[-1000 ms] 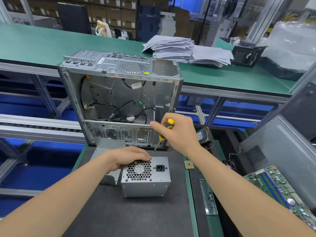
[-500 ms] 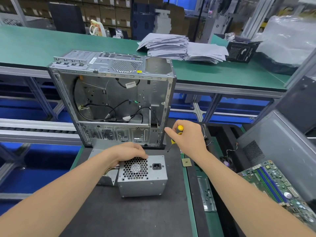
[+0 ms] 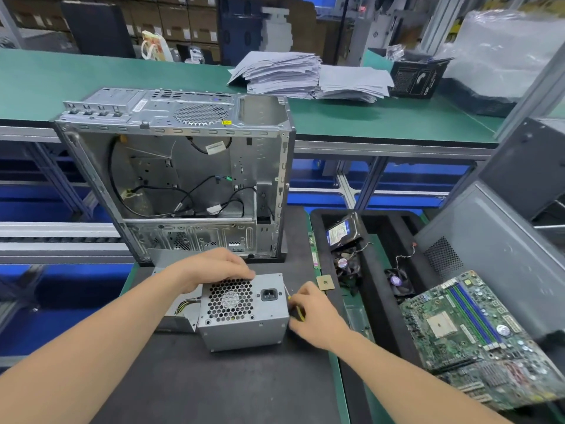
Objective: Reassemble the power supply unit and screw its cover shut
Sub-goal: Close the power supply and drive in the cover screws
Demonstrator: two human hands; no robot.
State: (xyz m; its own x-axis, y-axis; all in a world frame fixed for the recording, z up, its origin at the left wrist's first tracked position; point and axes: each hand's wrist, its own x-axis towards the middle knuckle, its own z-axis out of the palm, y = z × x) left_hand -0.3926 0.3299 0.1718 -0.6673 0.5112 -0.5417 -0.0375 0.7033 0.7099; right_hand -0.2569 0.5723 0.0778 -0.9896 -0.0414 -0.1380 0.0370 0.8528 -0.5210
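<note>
A long green bench (image 3: 91, 78) runs across the back, carrying a slumped stack of papers (image 3: 290, 75) and a black box (image 3: 419, 78). In front of it an open computer case (image 3: 183, 179) stands upright on the black mat (image 3: 229, 387), its stripped inside, with loose black cables, facing the person. A grey side panel (image 3: 489, 240) leans at the far right, above a green motherboard (image 3: 477, 325) that lies tilted over the edge of a black foam tray (image 3: 379, 316).

The power supply unit (image 3: 244, 325) sits on the mat just in front of the case, near the mat's right edge, with its honeycomb fan grille and power socket facing the camera. The case's lower rear wall rises close behind it. The person's left forearm crosses the unit's left side, where yellow and black wires show in a gap.

The hands are apart, one at each side of the unit. The left hand (image 3: 214, 267) lies over its top rear edge, with its fingers bent down onto the metal. The right hand (image 3: 315, 313) is closed round a yellow-and-black screwdriver (image 3: 296, 310), which it holds against the unit's right side. The hand hides most of the handle, and the tip's exact seat cannot be made out.

In the tray lie a hard drive (image 3: 339, 232) and a small fan (image 3: 397, 281). A square processor chip (image 3: 325, 282) rests just beyond the right knuckles.
</note>
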